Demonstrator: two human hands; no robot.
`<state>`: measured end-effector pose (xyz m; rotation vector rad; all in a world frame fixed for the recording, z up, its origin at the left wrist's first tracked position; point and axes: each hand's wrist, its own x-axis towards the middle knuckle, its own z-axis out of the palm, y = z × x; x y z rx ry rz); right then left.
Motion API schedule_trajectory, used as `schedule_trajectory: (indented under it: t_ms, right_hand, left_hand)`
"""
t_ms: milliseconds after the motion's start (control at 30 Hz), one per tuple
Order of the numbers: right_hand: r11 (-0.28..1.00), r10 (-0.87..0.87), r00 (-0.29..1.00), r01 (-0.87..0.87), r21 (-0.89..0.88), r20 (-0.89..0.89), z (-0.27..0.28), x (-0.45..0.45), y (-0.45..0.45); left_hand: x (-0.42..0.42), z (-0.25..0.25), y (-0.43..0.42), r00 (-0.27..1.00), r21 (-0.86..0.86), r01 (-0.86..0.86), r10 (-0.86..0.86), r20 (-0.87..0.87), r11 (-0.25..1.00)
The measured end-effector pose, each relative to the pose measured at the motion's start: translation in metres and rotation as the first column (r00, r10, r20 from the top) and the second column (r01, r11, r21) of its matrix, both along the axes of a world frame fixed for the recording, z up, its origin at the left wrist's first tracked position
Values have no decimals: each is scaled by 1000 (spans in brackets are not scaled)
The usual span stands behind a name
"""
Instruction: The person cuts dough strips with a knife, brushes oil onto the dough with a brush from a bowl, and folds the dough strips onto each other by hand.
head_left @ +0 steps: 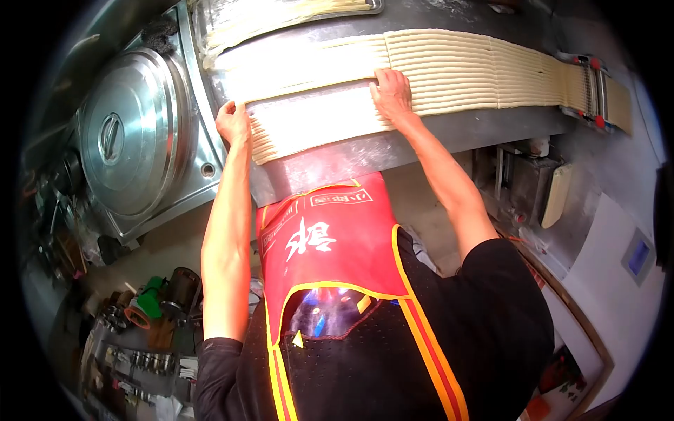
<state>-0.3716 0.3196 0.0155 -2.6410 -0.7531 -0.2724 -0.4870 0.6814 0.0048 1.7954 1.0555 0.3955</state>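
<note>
Long pale dough strips (442, 70) lie side by side along the metal worktop (484, 126). One thin dough strip (309, 90) stretches between my hands, a little apart from the others. My left hand (234, 125) is closed in a pinch at its left end, next to the cut ends of the nearer strips (265, 142). My right hand (393, 97) is closed on the strip's other end, over the row of dough. Glare washes out the middle of the dough, so the single strips there are hard to make out.
A roller device with red knobs (595, 91) stands at the worktop's right end, with dough running up to it. A tray of dough (281, 15) sits at the back. To the left is a large round metal lid (130, 133) on a steel stove unit.
</note>
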Motion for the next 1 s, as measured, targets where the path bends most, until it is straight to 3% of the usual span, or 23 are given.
schedule_trajectory:
  t_ms: [67,100,133,200,233,267,333,400,467,500,533,600,700,800,1000]
  right_hand:
    - [992,-72,991,59,-114,-117,1,-1,1]
    - [994,-49,996,41,-100,-78,2,0,1]
    - [994,-50,996,42,-100,-77,3,2,1]
    - [995,-2,999,-3,-104,-42,5,6,0]
    - [994,-4,999,0,-106,-43,5,6,1]
    - [998,-8,995,1,-66,-102,4,7,5]
    - [1000,-9,987,5,-26,-161,-2,8,11]
    - [996,30,982,-13,90,-189,-6,6,23]
    - [991,31,961,6,134,-273,-8,3,33]
    - [985,18,934,45,167,-357,-9,-1,36]
    - [976,11,900,85,199,-437,-7,-2,38]
    - [965,15,908,96,243,-418,-11,-2,35]
    - [995,-95,929,88,-35,-359,-12,-2,45]
    - [997,-49,907,71,39,-418,-14,-21,93]
    - [994,61,908,-20,104,-415,-10,-45,143]
  left_hand:
    - [4,10,-2,967,49,39,-25,-254,998]
    - [4,6,-2,954,127,49,-9,-301,991]
    - [4,2,-4,954,127,50,-9,-300,991]
    - [2,-2,-11,928,391,164,-7,-373,906]
    - [1,-2,-11,956,447,195,-67,-285,873]
    - [0,-1,-11,956,444,199,-74,-284,873]
    - [1,14,-9,937,202,290,-234,-259,935]
    - [-1,14,-4,935,211,310,-256,-247,927]
    - [-2,13,4,865,204,490,-445,-232,847]
    - [-5,15,12,777,444,627,-550,-305,640]
    - [-6,17,16,776,444,628,-551,-305,639]
    - [-10,20,27,685,421,727,-612,-396,542]
    - [-10,19,18,721,435,692,-587,-369,576]
    - [3,17,-9,766,396,642,-573,-292,656]
    - [4,15,-21,697,375,712,-663,-273,594]
